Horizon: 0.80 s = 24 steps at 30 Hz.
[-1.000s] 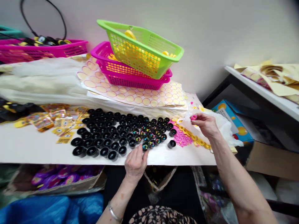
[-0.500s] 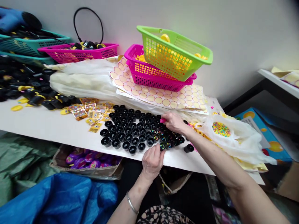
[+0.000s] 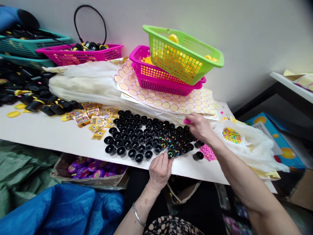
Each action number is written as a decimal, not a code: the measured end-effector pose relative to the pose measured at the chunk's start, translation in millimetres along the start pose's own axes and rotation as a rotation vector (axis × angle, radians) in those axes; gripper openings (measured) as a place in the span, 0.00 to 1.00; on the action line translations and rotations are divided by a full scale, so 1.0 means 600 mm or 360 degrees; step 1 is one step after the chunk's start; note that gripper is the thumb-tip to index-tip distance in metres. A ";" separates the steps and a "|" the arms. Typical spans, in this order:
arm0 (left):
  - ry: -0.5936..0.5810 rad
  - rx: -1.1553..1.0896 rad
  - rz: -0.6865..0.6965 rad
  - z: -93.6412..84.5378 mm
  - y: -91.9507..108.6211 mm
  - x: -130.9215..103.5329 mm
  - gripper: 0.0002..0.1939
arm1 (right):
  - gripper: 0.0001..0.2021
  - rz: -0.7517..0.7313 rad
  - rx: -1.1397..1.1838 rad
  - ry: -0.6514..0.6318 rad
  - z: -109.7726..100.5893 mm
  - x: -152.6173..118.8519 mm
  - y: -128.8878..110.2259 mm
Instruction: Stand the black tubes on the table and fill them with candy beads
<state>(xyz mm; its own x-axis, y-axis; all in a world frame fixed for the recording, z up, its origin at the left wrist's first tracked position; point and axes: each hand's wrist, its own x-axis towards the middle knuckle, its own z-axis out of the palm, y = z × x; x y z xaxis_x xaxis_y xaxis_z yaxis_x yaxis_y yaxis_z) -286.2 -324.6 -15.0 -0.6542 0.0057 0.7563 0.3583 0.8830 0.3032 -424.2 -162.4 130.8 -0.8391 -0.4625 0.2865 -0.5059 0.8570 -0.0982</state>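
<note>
My left hand (image 3: 160,169) is at the front edge of the group, its thumb and fingers closed on a small round black cup (image 3: 171,153) with colourful beads or candies in it. My right hand (image 3: 201,126) is over the right rear of the group, closed on a small bright pink piece (image 3: 187,121); the rest of that piece is hidden in the fingers. Many open black cups (image 3: 134,145) stand packed together on the white table. Those on the right hold multicoloured bits, while the left ones show bare insides.
A pile of pink bits (image 3: 207,152) lies right of the cups, near a white bag (image 3: 254,147) of colourful bits (image 3: 231,135). Yellow packets (image 3: 97,122) lie left. Behind stand a green basket (image 3: 181,58) and a pink basket (image 3: 161,83) on sticker sheets (image 3: 156,102).
My right hand has moved right with the pink piece, from above the middle of the cups to the right rear, uncovering the pink pile. My left hand stays at the same cup.
</note>
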 end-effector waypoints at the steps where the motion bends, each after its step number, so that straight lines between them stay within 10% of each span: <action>1: 0.0005 0.0005 0.0007 0.000 0.000 0.000 0.19 | 0.10 0.0142 0.0090 0.0096 -0.008 -0.021 0.033; 4: 0.0033 0.0032 0.0026 0.001 0.000 0.001 0.19 | 0.09 0.0784 -0.0040 0.0258 -0.020 -0.082 0.144; 9: 0.0035 0.0042 0.0025 0.002 -0.002 0.001 0.19 | 0.08 0.1359 -0.0255 -0.0264 -0.005 -0.133 0.261; 16: 0.0014 -0.0051 0.0022 -0.003 -0.004 0.003 0.20 | 0.04 0.1131 0.0525 -0.0177 0.025 -0.141 0.288; 24: 0.0063 -0.0291 0.0223 -0.039 0.008 0.002 0.21 | 0.14 0.1236 0.1221 0.0617 0.013 -0.164 0.264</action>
<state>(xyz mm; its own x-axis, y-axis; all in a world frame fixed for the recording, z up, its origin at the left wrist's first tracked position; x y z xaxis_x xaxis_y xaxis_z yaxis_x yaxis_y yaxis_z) -269.7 -331.0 0.9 -0.5641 0.1005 0.8196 0.5609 0.7751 0.2910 -423.7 17.0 79.5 -0.9267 0.3423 0.1554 0.0188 0.4550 -0.8903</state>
